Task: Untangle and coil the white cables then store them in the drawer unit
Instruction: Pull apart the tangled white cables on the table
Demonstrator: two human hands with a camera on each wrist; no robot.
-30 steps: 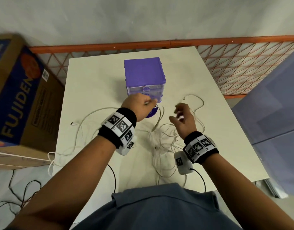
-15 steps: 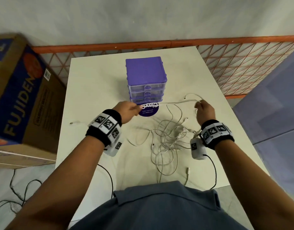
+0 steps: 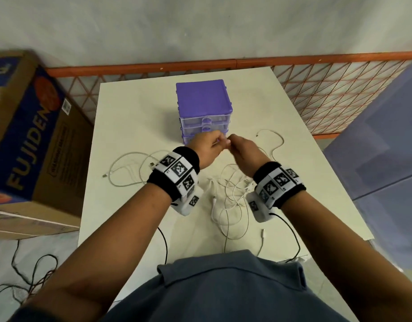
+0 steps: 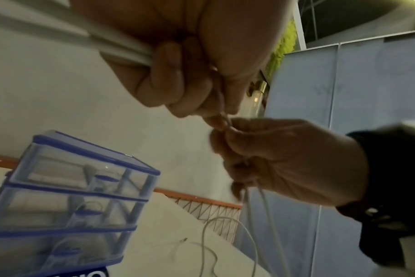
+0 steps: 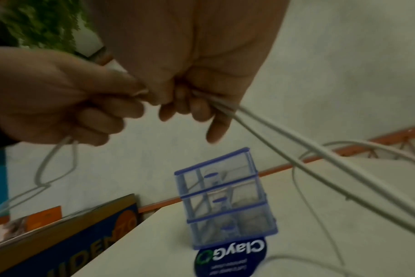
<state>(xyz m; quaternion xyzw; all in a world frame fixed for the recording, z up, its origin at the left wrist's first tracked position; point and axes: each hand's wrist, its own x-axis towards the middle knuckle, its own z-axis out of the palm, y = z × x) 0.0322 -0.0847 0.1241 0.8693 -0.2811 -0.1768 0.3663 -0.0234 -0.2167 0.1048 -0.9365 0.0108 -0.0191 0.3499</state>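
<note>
My left hand (image 3: 220, 144) and right hand (image 3: 234, 141) meet just in front of the purple drawer unit (image 3: 203, 98), whose three clear drawers are closed. Both pinch the same white cable (image 5: 296, 150). In the right wrist view my right hand (image 5: 178, 105) grips two strands that trail off to the right, while the left hand (image 5: 130, 101) holds a loop hanging below it. In the left wrist view the left hand (image 4: 216, 116) touches fingertips with the right hand (image 4: 225, 142). A tangle of white cables (image 3: 230, 194) lies on the table (image 3: 135, 112) under my wrists.
A loose cable loop (image 3: 128, 168) lies on the table's left, another (image 3: 274, 140) on its right. A cardboard box (image 3: 26, 135) stands left of the table, an orange mesh fence (image 3: 316, 89) behind, a blue-grey cabinet (image 3: 386, 159) right. A round blue sticker (image 5: 230, 256) lies before the drawers.
Half a second ago my hands were apart with a cable stretched between them. They have come together in front of the drawer unit, folding the cable.
</note>
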